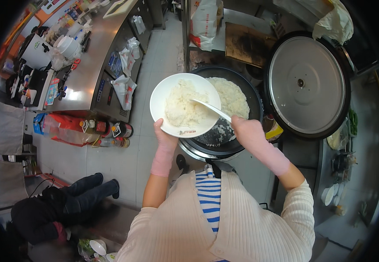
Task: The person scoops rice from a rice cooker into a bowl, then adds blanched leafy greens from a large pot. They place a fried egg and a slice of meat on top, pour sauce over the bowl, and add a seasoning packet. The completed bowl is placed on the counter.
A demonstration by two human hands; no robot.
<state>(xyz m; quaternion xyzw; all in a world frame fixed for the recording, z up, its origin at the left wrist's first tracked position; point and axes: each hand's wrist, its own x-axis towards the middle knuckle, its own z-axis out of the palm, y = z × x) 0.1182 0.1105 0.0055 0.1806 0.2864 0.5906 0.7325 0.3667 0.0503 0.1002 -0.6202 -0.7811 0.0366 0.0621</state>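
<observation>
My right fingers (238, 123) are wrapped round the white paddle (218, 111), its tip at the rice (184, 105) in the white bowl (157, 104)! My left hand (165, 137) grips that bowl, thumb at the rim, over the black pan's (251, 83) left side, and more rice sits inside the pan; round lid (325, 83) off right!

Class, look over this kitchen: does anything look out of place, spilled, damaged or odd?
Perhaps two things: bottles and a red bag sit on the floor, not on the steel counter, and the brown board beyond the pot has dark, scorched-looking patches. I see no clear spill.
</observation>
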